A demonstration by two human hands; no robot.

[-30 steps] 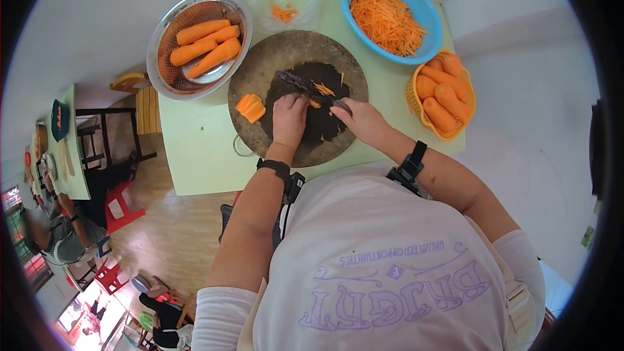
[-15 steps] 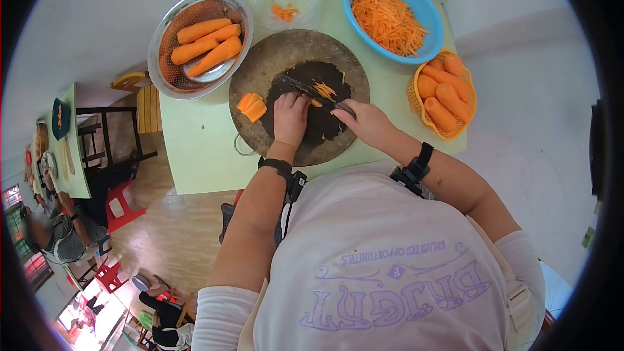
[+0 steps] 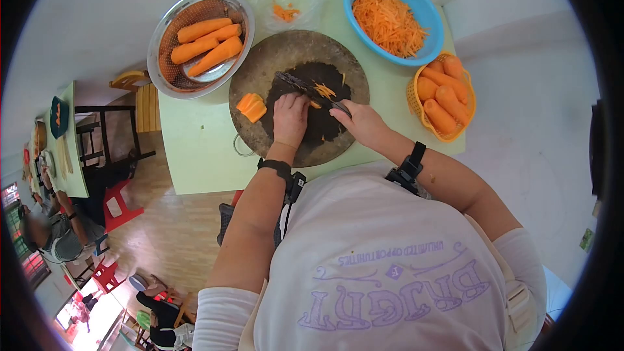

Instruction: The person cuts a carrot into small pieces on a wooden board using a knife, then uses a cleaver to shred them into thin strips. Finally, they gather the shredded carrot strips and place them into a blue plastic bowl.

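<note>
On the round chopping board (image 3: 260, 58) my right hand (image 3: 363, 123) is closed round the handle of a dark knife (image 3: 305, 89), whose blade points up and to the left. My left hand (image 3: 290, 119) lies beside the blade with its fingertips curled down; what they press on is mostly hidden, with a bit of carrot at their edge. Thin carrot strips (image 3: 324, 90) lie on the far side of the blade. Several carrot slices (image 3: 251, 107) rest stacked on the board, left of my left hand.
Whole carrots lie in a metal bowl (image 3: 156, 58) at the upper left. Beyond the board is a plastic bag (image 3: 309, 12) with carrot scraps. A blue basin (image 3: 356, 31) of shredded carrot and a yellow basket (image 3: 416, 105) of carrots stand right. People sit at the far left.
The knife blade has tilted and shifted slightly, and my right hand has moved a little with it. My left hand stays nearly in place.
</note>
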